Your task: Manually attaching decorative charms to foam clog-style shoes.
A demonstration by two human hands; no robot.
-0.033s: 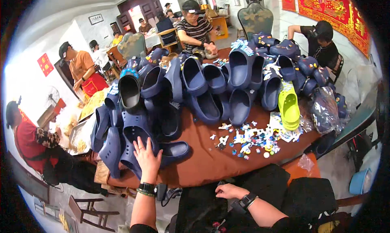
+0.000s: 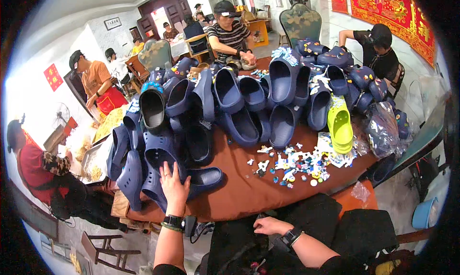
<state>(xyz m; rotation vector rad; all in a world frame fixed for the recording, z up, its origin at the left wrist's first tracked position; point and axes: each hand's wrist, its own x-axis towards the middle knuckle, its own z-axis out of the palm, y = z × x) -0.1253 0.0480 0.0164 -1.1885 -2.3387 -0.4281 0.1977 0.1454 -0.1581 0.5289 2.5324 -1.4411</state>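
Note:
My left hand (image 2: 175, 189) lies on a navy clog (image 2: 165, 155) with holes in its upper, at the left end of the table. Its fingers are stretched out and a little apart, touching the clog. Beside it another navy clog (image 2: 206, 177) lies on the brown tablecloth. Below the table's front edge, my right hand (image 2: 273, 225) rests on black fabric with its fingers curled in, and nothing shows in them. Small white, blue and yellow charms (image 2: 299, 167) lie scattered on the cloth to the right of the middle.
Navy clogs (image 2: 239, 124) are piled along the table's far side, with a black clog (image 2: 152, 109) and lime-green clogs (image 2: 340, 126) among them. A clear plastic bag (image 2: 383, 129) sits at the right end. Several people work around, one straight across (image 2: 227, 35). A stool (image 2: 108, 251) stands lower left.
The fingers of my left hand have drawn slightly closer together on the clog. My right hand has not moved.

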